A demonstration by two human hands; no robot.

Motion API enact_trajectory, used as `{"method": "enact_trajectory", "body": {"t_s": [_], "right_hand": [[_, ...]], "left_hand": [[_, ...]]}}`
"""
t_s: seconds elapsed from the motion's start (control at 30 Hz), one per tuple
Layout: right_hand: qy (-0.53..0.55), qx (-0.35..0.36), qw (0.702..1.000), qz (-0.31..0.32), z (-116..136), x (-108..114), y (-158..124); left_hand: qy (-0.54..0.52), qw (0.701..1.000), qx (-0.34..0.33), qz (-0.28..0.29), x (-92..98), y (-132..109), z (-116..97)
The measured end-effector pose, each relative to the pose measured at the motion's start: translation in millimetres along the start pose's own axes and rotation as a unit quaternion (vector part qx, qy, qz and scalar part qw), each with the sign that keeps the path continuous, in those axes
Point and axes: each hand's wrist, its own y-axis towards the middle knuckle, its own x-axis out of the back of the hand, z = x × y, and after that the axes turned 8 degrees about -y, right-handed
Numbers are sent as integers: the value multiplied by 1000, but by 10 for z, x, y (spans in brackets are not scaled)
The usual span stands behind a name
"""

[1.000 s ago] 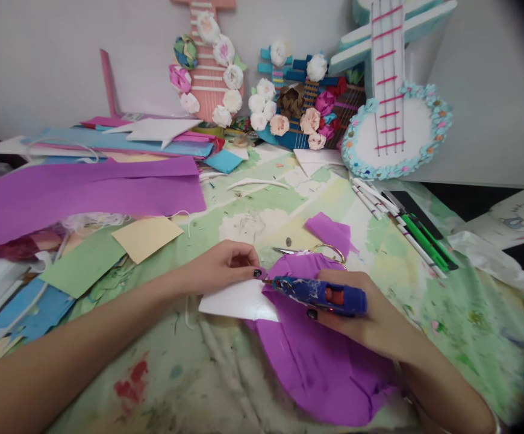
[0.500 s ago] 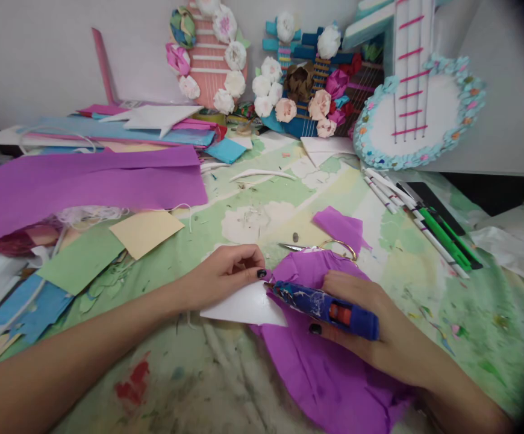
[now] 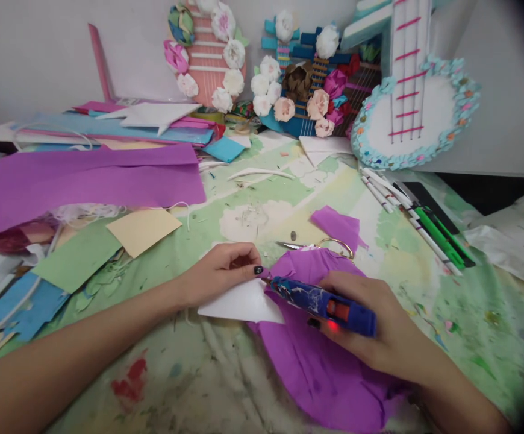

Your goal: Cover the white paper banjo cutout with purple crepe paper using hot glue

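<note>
My right hand (image 3: 379, 322) is wrapped round a blue glue gun (image 3: 311, 301), its red light glowing by my thumb. The gun's nozzle points left and meets the edge of a purple paper-covered piece (image 3: 316, 374) beside a white card part (image 3: 244, 303). My left hand (image 3: 226, 272) pinches the purple paper edge between thumb and fingers, close to the nozzle. Its curled fingers rest at the top of the white part. Gold-handled scissors (image 3: 336, 242) lie just behind the purple piece, partly under it. A purple paper scrap (image 3: 336, 225) is beyond them.
On the left are a large purple sheet (image 3: 85, 181), a green sheet (image 3: 79, 256) and a cream card (image 3: 144, 230). Striped white sticks (image 3: 379, 193) and a green cutter (image 3: 440, 238) lie at right. Flower-covered paper guitars (image 3: 217, 66) lean against the wall.
A red light now shows on the glue gun near my right thumb. The view has shifted very slightly; both hands keep almost the same position.
</note>
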Motion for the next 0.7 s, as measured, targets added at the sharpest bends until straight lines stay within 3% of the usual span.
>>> {"method": "enact_trajectory", "body": {"t_s": [0.13, 0.3, 0.7], "right_hand": [[34, -1, 999, -37, -37, -9, -43], [3, 40, 993, -115, -79, -32, -58], [-5, 104, 991, -86, -67, 47, -8]], "left_hand": [[3, 1000, 6, -5, -10, 5, -12], [-22, 1000, 14, -5, -12, 4, -11], [-66, 997, 25, 1, -24, 10, 5]]}}
